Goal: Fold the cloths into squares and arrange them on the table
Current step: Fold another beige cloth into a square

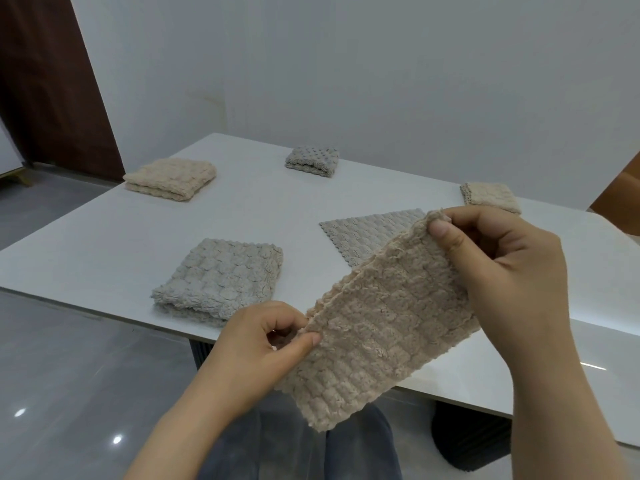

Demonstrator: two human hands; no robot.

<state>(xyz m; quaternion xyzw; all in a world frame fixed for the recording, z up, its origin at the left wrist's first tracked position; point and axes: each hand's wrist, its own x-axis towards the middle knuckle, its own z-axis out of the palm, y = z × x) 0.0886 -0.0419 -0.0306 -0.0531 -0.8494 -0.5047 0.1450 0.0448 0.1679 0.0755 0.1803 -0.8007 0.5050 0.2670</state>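
Both hands pinch the beige cloth (377, 327) by its upper corners: left hand (263, 344), right hand (498, 268). It looks soft, light and floppy, so corners are likely the best hold

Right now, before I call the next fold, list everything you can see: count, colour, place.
table: one, white, across the middle of the view
near grey cloth: one, grey, folded, near left of the table
far grey cloth: one, grey, folded, far centre
flat grey cloth: one, grey, lying flat, partly hidden behind the held cloth
left beige cloth: one, beige, folded, far left
right beige cloth: one, beige, folded, far right
held cloth: one, beige, long strip, in the air over the near edge
door: one, dark brown, back left
left hand: fingers pinch the held cloth's lower end
right hand: fingers pinch its upper end
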